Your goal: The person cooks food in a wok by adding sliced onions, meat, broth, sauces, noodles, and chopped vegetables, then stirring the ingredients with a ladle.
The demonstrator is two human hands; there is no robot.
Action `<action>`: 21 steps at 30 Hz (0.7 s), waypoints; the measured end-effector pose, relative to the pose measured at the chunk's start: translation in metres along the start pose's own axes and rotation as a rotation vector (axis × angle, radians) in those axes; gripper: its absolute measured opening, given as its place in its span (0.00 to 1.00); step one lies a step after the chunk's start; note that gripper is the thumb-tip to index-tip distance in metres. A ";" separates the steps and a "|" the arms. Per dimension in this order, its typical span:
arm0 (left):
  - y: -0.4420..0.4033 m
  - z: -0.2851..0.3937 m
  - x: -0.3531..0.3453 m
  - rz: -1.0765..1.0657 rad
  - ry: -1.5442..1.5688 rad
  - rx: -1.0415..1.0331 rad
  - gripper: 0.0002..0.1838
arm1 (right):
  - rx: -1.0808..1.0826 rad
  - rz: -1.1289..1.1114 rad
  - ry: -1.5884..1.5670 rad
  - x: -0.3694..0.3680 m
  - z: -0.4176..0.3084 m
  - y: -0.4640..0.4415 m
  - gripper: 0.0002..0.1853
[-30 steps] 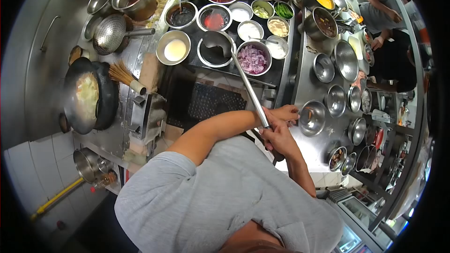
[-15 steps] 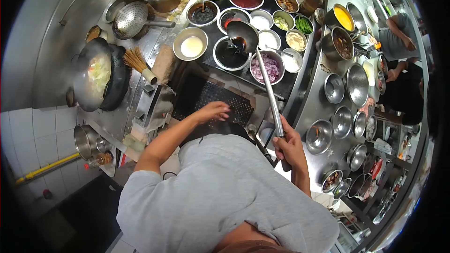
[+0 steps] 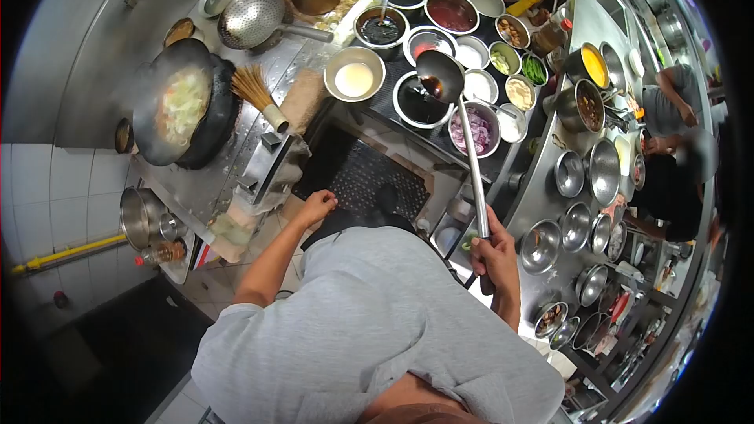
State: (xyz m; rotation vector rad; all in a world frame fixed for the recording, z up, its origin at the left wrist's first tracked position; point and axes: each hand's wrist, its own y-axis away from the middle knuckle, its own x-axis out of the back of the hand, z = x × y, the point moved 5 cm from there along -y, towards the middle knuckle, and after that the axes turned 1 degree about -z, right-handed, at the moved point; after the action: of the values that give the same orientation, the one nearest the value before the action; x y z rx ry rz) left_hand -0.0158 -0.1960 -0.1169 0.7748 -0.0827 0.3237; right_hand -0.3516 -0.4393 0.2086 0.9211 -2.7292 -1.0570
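Observation:
My right hand (image 3: 496, 251) is wrapped round the dark grip of a long-handled ladle (image 3: 473, 161). The ladle's black bowl holds a little dark liquid and hangs over the sauce bowls, beside a steel bowl of dark sauce (image 3: 420, 102) and above sliced red onions (image 3: 474, 129). My left hand (image 3: 320, 208) is near my waist, its fingers loosely curled with nothing visible in them. To the left, a steaming wok (image 3: 174, 102) of chopped cabbage-like vegetables sits on the stove, out of reach of both hands as they are.
A bamboo brush (image 3: 255, 88) and a perforated strainer (image 3: 251, 20) lie by the wok. A bowl of pale liquid (image 3: 354, 77) stands at the counter's edge. Steel bowls (image 3: 540, 246) line the right-hand counter. A co-worker in black (image 3: 667, 196) and others work beyond it.
My left hand has drawn left and its fingers have curled in. The ladle stays in my right hand over the sauces. The whole view has shifted, with the stove and bowls further right.

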 end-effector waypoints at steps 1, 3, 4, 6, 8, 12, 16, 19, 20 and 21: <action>0.004 -0.009 0.008 0.005 0.006 -0.002 0.13 | 0.001 -0.005 0.007 -0.006 0.003 0.001 0.41; 0.013 -0.030 0.023 0.011 -0.072 0.054 0.14 | 0.001 0.046 -0.047 -0.015 0.008 0.001 0.40; 0.016 -0.044 0.032 0.065 -0.135 0.002 0.12 | -0.014 0.063 -0.056 -0.027 0.004 0.005 0.40; 0.016 -0.084 0.045 0.139 -0.142 -0.032 0.13 | 0.000 0.052 -0.157 -0.040 0.010 0.007 0.40; 0.031 -0.112 0.064 0.241 -0.144 -0.039 0.14 | 0.005 0.043 -0.320 -0.052 0.020 0.007 0.41; 0.055 -0.145 0.087 0.270 -0.150 0.022 0.13 | 0.062 -0.033 -0.304 -0.095 0.016 0.003 0.43; 0.077 -0.173 0.105 0.385 -0.128 -0.006 0.13 | 0.058 -0.230 -0.097 -0.175 -0.013 -0.017 0.43; 0.088 -0.202 0.110 0.432 -0.085 0.052 0.15 | 0.031 -0.368 0.051 -0.243 -0.028 -0.043 0.43; 0.093 -0.214 0.111 0.417 -0.024 0.104 0.16 | 0.031 -0.426 0.121 -0.268 -0.031 -0.054 0.43; 0.095 -0.227 0.111 0.437 -0.008 0.112 0.16 | 0.033 -0.485 0.189 -0.292 -0.033 -0.066 0.44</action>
State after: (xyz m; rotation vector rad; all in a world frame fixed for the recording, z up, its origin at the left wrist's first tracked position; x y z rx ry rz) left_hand 0.0486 0.0545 -0.1934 0.8667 -0.2446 0.7449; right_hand -0.0708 -0.3342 0.2329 1.6500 -2.4316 -0.9211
